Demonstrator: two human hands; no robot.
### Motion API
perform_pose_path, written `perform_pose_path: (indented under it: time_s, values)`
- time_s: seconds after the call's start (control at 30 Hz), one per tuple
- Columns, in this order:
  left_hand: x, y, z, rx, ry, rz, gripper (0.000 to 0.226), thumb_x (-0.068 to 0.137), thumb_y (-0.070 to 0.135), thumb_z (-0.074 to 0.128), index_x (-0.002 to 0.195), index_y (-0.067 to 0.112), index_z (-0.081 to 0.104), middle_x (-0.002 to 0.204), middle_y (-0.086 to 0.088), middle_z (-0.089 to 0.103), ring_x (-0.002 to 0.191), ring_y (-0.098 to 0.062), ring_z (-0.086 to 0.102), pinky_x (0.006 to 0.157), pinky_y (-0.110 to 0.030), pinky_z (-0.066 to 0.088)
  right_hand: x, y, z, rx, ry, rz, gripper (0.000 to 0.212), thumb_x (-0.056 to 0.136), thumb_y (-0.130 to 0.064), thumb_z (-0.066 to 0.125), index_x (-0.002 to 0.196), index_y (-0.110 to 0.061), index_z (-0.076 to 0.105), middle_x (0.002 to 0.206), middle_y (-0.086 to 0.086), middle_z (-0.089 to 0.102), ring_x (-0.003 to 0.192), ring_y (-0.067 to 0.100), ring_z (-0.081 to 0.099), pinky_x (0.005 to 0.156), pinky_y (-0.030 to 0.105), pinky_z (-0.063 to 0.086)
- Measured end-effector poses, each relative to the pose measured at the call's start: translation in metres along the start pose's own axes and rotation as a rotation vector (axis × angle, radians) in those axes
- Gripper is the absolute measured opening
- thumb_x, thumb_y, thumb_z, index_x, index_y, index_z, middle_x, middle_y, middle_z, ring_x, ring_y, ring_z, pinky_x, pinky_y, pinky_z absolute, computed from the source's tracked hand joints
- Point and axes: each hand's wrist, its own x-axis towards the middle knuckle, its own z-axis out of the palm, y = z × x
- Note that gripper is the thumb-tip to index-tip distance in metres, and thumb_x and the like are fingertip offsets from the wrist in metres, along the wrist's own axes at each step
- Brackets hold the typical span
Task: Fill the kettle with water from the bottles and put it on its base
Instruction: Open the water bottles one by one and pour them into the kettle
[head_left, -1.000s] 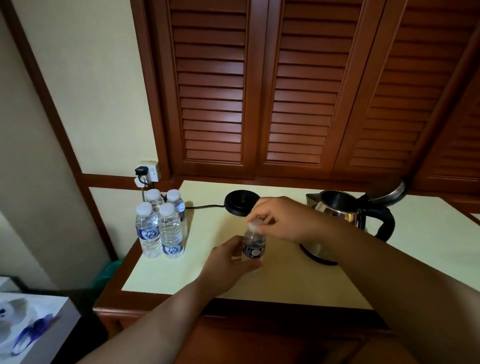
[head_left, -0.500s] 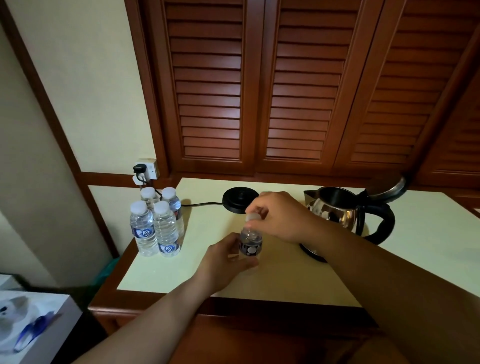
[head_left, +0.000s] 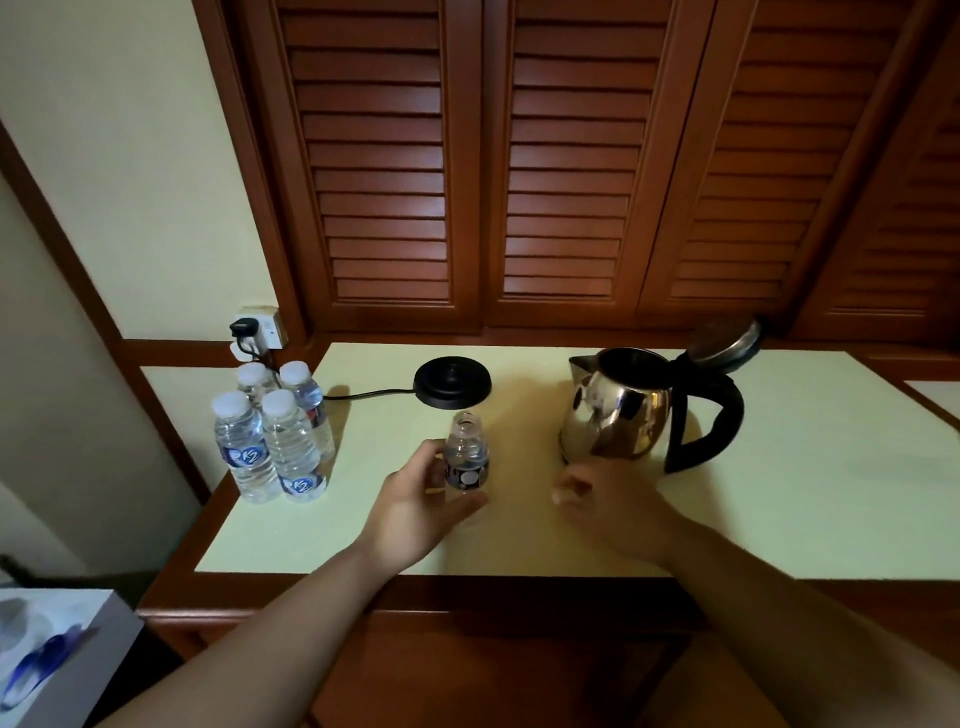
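The small bottle (head_left: 465, 457) stands upright on the table (head_left: 810, 499) between the base (head_left: 452, 382) and the near edge, its neck uncapped; the left hand (head_left: 415, 512) grips its lower body, while the right hand (head_left: 605, 501) sits low just right of it with fingers curled, and whether it holds the cap cannot be told. Judged thin-walled, light and easily crushed, the bottle is best held mid-body with moderate pressure when tipped toward the open-lidded kettle (head_left: 618, 415). Half a second ago the right hand was on the cap; it has since withdrawn.
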Motion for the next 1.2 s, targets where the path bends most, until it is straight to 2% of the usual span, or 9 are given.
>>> perform_pose_path:
  time_s: [0.13,0.27,0.43,0.5,0.57,0.7,0.9,1.0,1.2]
  values:
    - [-0.002,0.003,0.009,-0.058,0.034,0.0,0.049,0.075,0.037,0.089,0.116,0.03,0.062,0.095,-0.005,0.074,0.09,-0.033,0.068,0.085,-0.05,0.055,-0.019,0.017,0.015,0.019,0.012,-0.004,0.017,0.095,-0.023,0.062,0.082,-0.013,0.062,0.089,0.0,0.061,0.081,0.015,0.056,0.076,0.042,0.05]
    - [-0.001,0.006,0.017,-0.097,0.075,-0.019,0.042,0.078,0.02,0.091,0.11,0.029,0.066,0.094,0.002,0.077,0.09,-0.024,0.073,0.087,-0.047,0.058,-0.032,0.037,0.011,0.027,0.133,0.042,0.021,0.092,-0.04,0.07,0.102,-0.022,0.071,0.102,-0.009,0.065,0.091,0.005,0.057,0.078,0.017,0.046]
    - [0.008,0.02,0.028,-0.087,0.066,0.006,0.039,0.077,0.019,0.092,0.107,0.029,0.068,0.091,0.005,0.076,0.086,-0.02,0.072,0.082,-0.037,0.059,-0.052,0.077,-0.009,-0.138,0.314,0.202,0.041,0.091,-0.06,0.053,0.088,-0.023,0.072,0.087,-0.008,0.065,0.085,0.015,0.061,0.077,0.035,0.052]
    - [0.015,0.03,0.032,-0.062,0.046,0.032,0.039,0.077,0.019,0.093,0.106,0.029,0.069,0.09,0.012,0.076,0.081,-0.008,0.071,0.077,-0.025,0.056,-0.052,0.087,-0.017,-0.386,0.231,0.237,0.058,0.097,-0.068,0.036,0.097,-0.022,0.072,0.098,-0.004,0.068,0.096,0.022,0.06,0.086,0.039,0.05]
    - [0.024,0.039,0.034,-0.044,0.034,0.041,0.04,0.076,0.019,0.093,0.106,0.029,0.069,0.092,0.016,0.077,0.082,-0.002,0.071,0.076,-0.019,0.056,-0.051,0.099,-0.022,-0.337,0.238,0.304,0.055,0.092,-0.072,0.049,0.113,-0.025,0.068,0.119,-0.001,0.066,0.115,0.026,0.057,0.098,0.042,0.047]
    - [0.044,0.057,0.036,0.047,0.027,0.099,0.044,0.074,0.024,0.094,0.11,0.027,0.07,0.093,0.013,0.078,0.088,0.002,0.071,0.077,-0.014,0.054,-0.051,0.114,-0.021,-0.259,0.113,0.365,0.087,0.083,-0.082,0.048,0.152,-0.029,0.041,0.162,0.0,0.035,0.15,0.023,0.027,0.123,0.042,0.026]
    - [0.082,0.085,0.025,0.232,0.006,0.16,0.05,0.068,0.038,0.096,0.108,0.032,0.067,0.094,0.014,0.077,0.081,0.001,0.07,0.075,-0.021,0.053,-0.051,0.116,-0.02,-0.285,0.097,0.353,0.095,0.083,-0.086,0.036,0.158,-0.027,0.033,0.167,-0.001,0.027,0.154,0.021,0.02,0.126,0.042,0.016]
    - [0.101,0.099,0.021,0.307,-0.03,0.176,0.054,0.063,0.051,0.091,0.107,0.039,0.063,0.091,0.012,0.078,0.08,-0.01,0.073,0.075,-0.031,0.057,-0.052,0.118,-0.019,-0.27,0.082,0.36,0.098,0.081,-0.087,0.033,0.158,-0.027,0.031,0.168,-0.001,0.025,0.155,0.02,0.017,0.127,0.042,0.014]
    - [0.128,0.133,0.022,0.487,-0.109,0.269,0.051,0.072,0.031,0.093,0.116,0.028,0.069,0.099,0.01,0.076,0.091,-0.016,0.071,0.081,-0.033,0.057,-0.051,0.122,-0.018,-0.243,0.108,0.355,0.098,0.08,-0.088,0.034,0.157,-0.028,0.033,0.167,-0.001,0.026,0.154,0.02,0.019,0.127,0.041,0.014]
